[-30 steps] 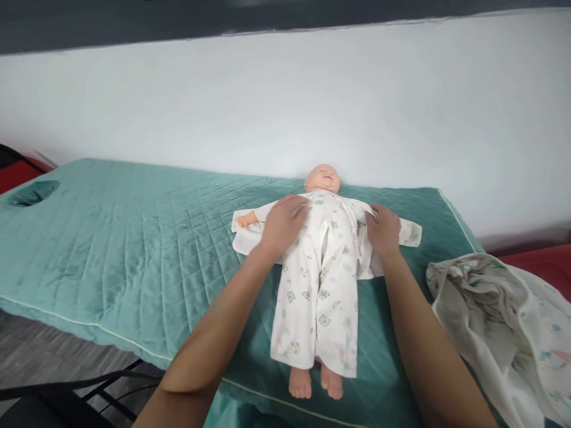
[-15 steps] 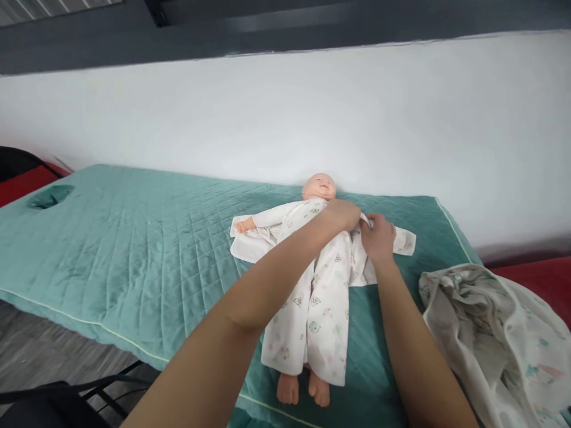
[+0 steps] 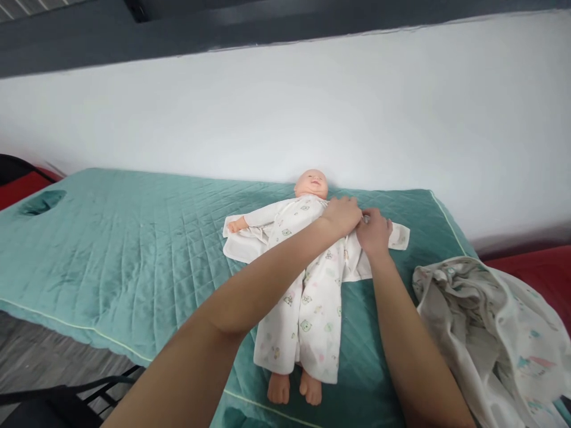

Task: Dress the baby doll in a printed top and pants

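Note:
A baby doll lies on its back, head toward the wall, bare feet toward me. It wears white patterned trousers and a long white sleeve on the arm at my left. A white baby shirt is spread beneath it, one patterned sleeve sticking out to the right. At the doll's other shoulder, my left hand is closed on the white sleeve cloth. My right hand pinches the same sleeve just beside it. Between them the doll's other arm is hidden.
The doll lies on a green quilted massage bed with a face hole at the far left. A crumpled white printed cloth is heaped at the right, near something red. A white wall runs along the back.
My hands have stayed at the doll's shoulder and drawn slightly closer together; less cloth shows between them. The whole view has shifted a little.

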Available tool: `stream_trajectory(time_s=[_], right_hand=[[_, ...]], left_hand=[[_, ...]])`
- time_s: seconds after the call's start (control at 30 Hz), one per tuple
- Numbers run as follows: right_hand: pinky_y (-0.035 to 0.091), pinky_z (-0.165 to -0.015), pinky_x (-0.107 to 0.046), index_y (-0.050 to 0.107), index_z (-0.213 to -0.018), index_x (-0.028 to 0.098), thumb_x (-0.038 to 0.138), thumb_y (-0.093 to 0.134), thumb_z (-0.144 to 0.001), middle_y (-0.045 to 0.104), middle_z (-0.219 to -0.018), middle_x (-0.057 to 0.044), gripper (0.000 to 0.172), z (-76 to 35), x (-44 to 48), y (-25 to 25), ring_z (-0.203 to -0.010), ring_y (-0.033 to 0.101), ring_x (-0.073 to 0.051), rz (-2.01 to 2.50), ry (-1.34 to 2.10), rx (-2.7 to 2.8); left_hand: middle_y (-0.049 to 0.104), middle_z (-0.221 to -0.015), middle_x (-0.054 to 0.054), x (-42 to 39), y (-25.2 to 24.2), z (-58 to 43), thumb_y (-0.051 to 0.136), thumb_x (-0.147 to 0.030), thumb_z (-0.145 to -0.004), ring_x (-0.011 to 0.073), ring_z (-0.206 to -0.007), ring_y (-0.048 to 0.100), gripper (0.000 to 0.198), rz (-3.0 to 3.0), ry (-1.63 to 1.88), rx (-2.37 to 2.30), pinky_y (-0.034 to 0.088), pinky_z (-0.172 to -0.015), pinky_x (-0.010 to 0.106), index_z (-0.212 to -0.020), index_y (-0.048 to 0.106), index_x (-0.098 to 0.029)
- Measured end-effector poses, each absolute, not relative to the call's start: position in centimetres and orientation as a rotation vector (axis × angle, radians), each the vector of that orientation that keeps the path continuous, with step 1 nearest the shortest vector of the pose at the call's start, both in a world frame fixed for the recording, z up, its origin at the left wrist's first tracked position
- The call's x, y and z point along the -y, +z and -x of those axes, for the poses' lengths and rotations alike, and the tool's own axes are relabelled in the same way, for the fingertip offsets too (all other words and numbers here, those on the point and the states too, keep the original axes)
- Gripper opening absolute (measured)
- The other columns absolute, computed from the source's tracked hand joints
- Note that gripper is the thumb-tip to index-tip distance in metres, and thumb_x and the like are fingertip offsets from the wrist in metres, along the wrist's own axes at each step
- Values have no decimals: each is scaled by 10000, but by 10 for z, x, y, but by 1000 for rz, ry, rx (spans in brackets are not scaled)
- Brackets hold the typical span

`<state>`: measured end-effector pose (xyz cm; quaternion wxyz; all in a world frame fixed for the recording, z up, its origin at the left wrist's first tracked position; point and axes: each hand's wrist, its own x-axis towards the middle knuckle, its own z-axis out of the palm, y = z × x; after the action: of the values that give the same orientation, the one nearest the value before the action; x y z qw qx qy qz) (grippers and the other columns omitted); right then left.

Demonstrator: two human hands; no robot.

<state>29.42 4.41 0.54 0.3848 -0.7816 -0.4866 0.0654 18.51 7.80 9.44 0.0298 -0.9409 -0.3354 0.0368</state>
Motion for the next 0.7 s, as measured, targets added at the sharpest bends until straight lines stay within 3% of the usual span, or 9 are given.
stream_trajectory(time_s=[0.23, 0.4, 0.53, 0.7], right_hand=[[186, -1146, -602, 611, -1017, 188, 347, 505, -901, 705, -1033, -135, 224, -293, -45, 4, -1097, 584, -314, 2008, 129, 1291], [191, -1146, -591, 588, -1017, 172, 322, 454, -927, 697, -1058, -157, 220, -292, -44, 5, -1104, 582, -316, 2033, 137, 1319], [261, -1113, -553, 585, -1011, 172, 289, 430, -909, 694, -1054, -156, 220, -296, -42, 7, -1086, 583, -311, 2017, 136, 1245], [398, -969, -465, 579, -1024, 167, 297, 413, -898, 683, -996, -156, 246, -301, -43, 7, -985, 603, -309, 1996, 170, 1191]], left_hand=[[627, -1353, 178, -98, 82, -196, 510, -169, -947, 313, -1235, 563, 342, 2962, 309, 1075, 468, -1019, 448, -1238, 687, -142], [677, -1306, 160, -107, 81, -203, 522, -160, -934, 313, -1201, 617, 331, 2934, 385, 1095, 495, -988, 453, -1202, 716, -161], [691, -1280, 168, -113, 98, -193, 547, -85, -885, 332, -1190, 638, 356, 2898, 427, 1074, 507, -972, 457, -1195, 714, -133], [700, -1245, 177, -123, 111, -177, 633, -49, -792, 339, -1135, 668, 439, 2866, 468, 1087, 533, -917, 425, -1222, 680, -129]])
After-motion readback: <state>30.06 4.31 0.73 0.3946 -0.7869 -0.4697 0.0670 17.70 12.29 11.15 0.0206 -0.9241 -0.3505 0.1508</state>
